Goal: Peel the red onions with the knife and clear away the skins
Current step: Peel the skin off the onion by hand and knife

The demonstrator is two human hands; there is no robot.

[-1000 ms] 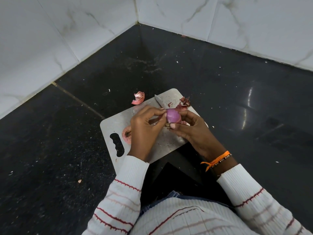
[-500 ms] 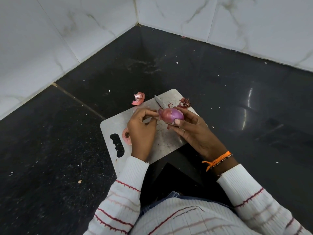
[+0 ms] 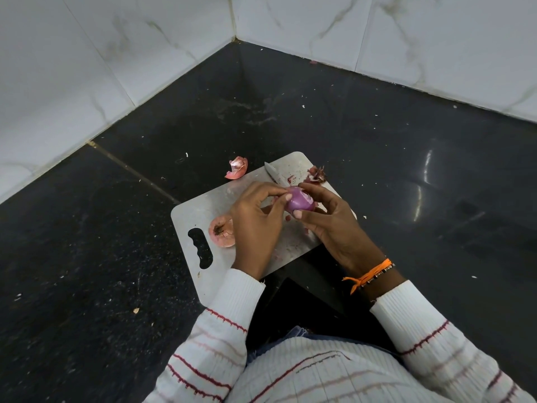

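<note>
Landmark: steel cutting board (image 3: 200,210), lying at an angle on a black stone counter (image 3: 87,257) in the corner of white marbled wall tiles (image 3: 72,68). Entries run left to right.

1. Handle slot (image 3: 200,248), dark cut-out near the board's left edge.
2. Onion end piece (image 3: 220,230), pinkish with dried roots showing, on the board just right of the slot and partly hidden behind the left hand.
3. Loose curl of onion skin (image 3: 236,167), off the board, on the counter just beyond its far edge.
4. Left hand (image 3: 255,225), above the board's middle, fingers curled, fingertips pinching at the left side of the onion. White ribbed sleeve with red stripes.
5. Knife (image 3: 274,175), blade tip lying on the board's far part; the rest passes under the hands, handle not visible.
6. Red onion (image 3: 300,202), glossy purple and largely skinned, held above the board's centre between both hands.
7. Small red scraps (image 3: 290,179) on the board beside the blade.
8. Heap of dry skins (image 3: 316,174) at the board's far right corner.
9. Right hand (image 3: 331,225), above the board's right half, fingers and thumb wrapped round the onion from the right and beneath. Orange thread band (image 3: 369,276) on its wrist.
</note>
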